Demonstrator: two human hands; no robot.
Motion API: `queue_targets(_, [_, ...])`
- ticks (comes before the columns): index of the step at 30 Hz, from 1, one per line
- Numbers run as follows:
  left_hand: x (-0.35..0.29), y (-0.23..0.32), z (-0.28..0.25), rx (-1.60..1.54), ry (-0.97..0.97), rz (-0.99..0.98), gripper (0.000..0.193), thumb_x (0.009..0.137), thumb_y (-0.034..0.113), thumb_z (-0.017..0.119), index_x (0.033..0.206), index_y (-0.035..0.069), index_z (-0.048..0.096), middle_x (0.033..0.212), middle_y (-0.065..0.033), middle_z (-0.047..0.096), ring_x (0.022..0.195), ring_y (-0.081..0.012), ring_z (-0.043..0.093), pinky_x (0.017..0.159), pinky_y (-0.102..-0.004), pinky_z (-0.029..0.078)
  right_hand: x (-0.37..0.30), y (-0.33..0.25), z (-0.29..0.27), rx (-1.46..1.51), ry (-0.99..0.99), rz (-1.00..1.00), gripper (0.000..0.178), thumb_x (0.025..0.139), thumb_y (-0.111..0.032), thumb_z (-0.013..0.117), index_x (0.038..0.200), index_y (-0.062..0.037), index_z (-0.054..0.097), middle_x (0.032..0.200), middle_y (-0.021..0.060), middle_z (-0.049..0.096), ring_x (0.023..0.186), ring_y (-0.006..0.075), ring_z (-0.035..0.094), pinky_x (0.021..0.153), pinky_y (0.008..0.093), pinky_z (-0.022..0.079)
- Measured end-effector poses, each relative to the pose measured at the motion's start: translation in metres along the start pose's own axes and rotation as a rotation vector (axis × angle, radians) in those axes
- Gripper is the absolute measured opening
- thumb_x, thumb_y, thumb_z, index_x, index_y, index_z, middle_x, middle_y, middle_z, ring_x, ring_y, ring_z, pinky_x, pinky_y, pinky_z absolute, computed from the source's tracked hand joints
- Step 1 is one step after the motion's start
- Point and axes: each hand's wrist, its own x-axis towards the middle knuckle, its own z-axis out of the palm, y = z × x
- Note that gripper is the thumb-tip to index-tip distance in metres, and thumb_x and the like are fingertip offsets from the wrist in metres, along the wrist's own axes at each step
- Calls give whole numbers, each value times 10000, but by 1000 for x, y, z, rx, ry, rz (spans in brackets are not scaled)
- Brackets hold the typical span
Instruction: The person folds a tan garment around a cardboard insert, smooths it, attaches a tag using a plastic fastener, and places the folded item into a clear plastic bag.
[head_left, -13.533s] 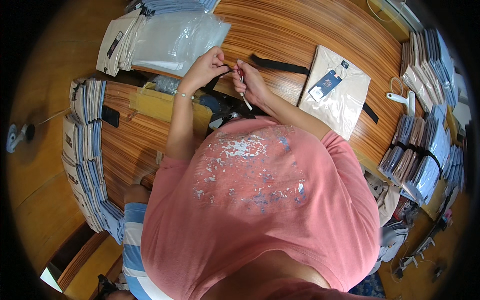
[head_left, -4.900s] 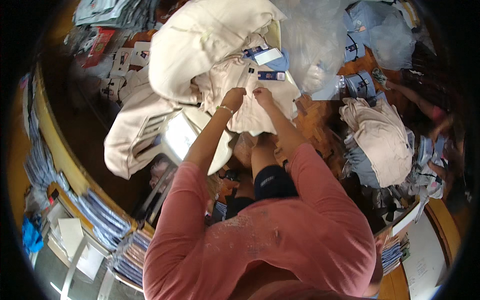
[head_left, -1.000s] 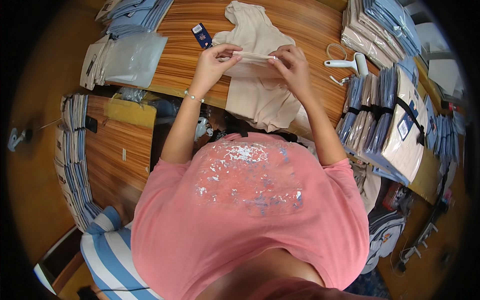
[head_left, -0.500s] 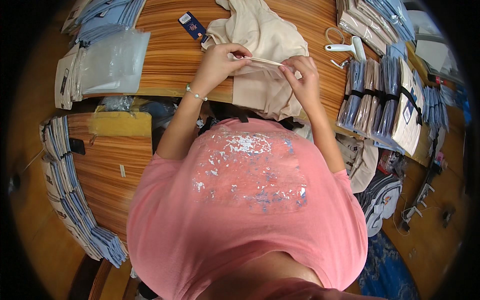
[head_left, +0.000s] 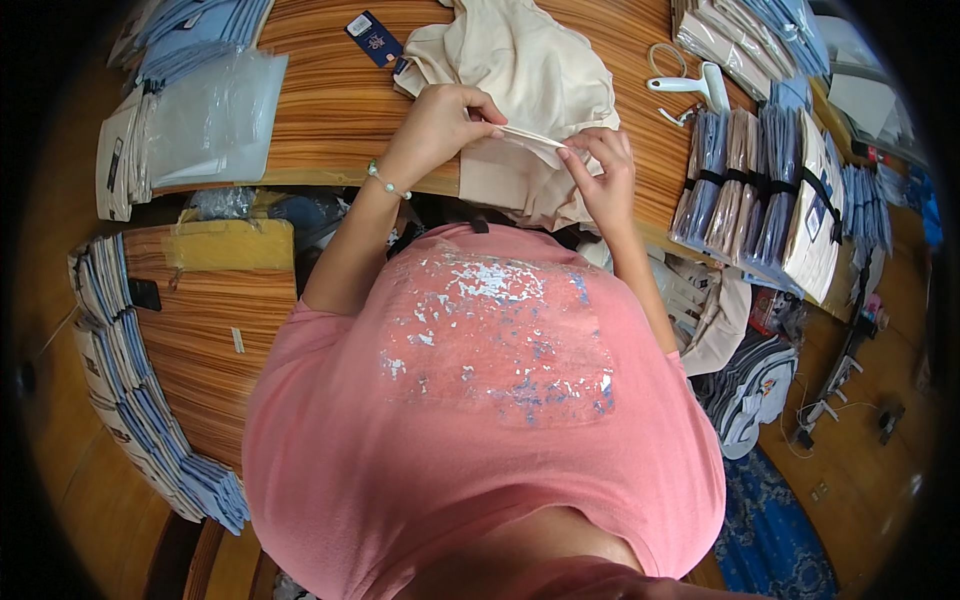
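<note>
cream garment [head_left: 530, 70] | edge between left fingers [head_left: 484, 104] and right fingers [head_left: 575, 167] | both pinching it

A wood-grained table [head_left: 320, 110] runs beneath the grip. On it, under the grip and beyond, lies a cream garment [head_left: 530, 60]; a navy tag [head_left: 374, 40] rests ahead and to the left, clear plastic bags [head_left: 210, 125] farther left. Right of the grip are a tan ring [head_left: 651, 64], a white roller [head_left: 713, 88] and strapped bundles of bagged garments [head_left: 742, 150].
</note>
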Motion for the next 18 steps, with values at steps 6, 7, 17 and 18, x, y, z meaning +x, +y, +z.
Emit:
queue_targets(6, [-2,-9,8,6,6,54,119,718,61,691,817,-4,679,718,-73,656,648,-121,598,619,-255,466,-1,5,0,0,-107,-13,132,722,-183,701,806,-83,683,855,53,595,866,244,521,789,339,373])
queue_targets(7, [-2,-12,10,17,17,85,121,713,55,687,819,-1,675,720,-87,656,645,-137,603,616,-267,468,2,9,0,0,-157,-45,131,724,-184,697,810,-86,684,856,54,595,872,247,524,792,338,378])
queue_targets(17, [15,-57,-7,-312,-128,57,437,734,74,685,1140,30,530,1153,-130,530,1055,-228,521,919,-315,425,170,61,96,-301,-17,-493,285,756,-97,605,1033,-137,658,1025,104,622,969,301,558,825,370,439])
queue_targets(18, [22,-94,-14,-12,127,124,476,722,103,703,1158,43,521,1147,-130,527,1070,-263,501,937,-339,407,179,60,107,-432,-7,-575,306,754,-96,601,1051,-146,654,1009,102,629,954,301,568,811,369,449])
